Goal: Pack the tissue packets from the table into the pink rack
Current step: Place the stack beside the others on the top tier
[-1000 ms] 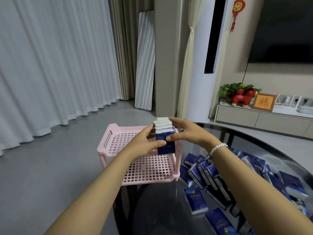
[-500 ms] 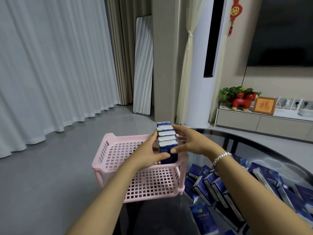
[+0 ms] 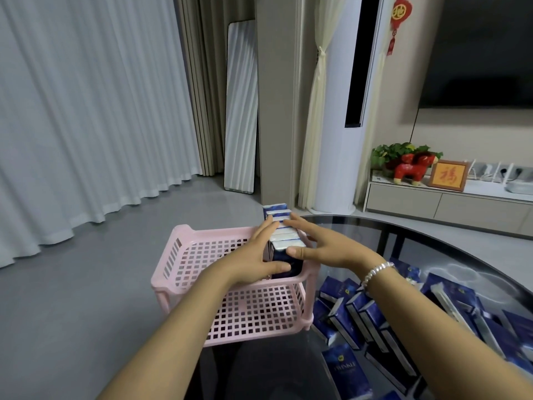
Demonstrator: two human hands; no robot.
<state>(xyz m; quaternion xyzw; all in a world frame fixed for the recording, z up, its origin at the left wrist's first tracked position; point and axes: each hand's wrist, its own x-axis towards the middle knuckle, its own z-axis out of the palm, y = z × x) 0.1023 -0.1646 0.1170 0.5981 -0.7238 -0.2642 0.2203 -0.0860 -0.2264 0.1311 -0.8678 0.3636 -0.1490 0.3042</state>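
The two-tier pink rack (image 3: 184,241) stands at the left edge of the dark glass table (image 3: 403,235). A row of several blue and white tissue packets (image 3: 284,242) stands on edge along the right side of its top tier. My left hand (image 3: 251,261) presses the row's left side with straight fingers, its thumb across the front packet. My right hand (image 3: 323,246) lies with straight fingers along the row's top and right side, and its thumb touches the front packet. Several more blue packets (image 3: 360,316) lie heaped on the table to the right of the rack.
The rack's lower tier (image 3: 259,313) holds nothing. Grey floor and white curtains (image 3: 86,111) lie to the left. Behind the table stand a white tower unit (image 3: 337,140) and a low cabinet (image 3: 432,203) with a plant, a red figure and a framed picture.
The row of packets went down between my hands from above the rack into its top tier. My fingers have straightened along the row. The view tilted upward.
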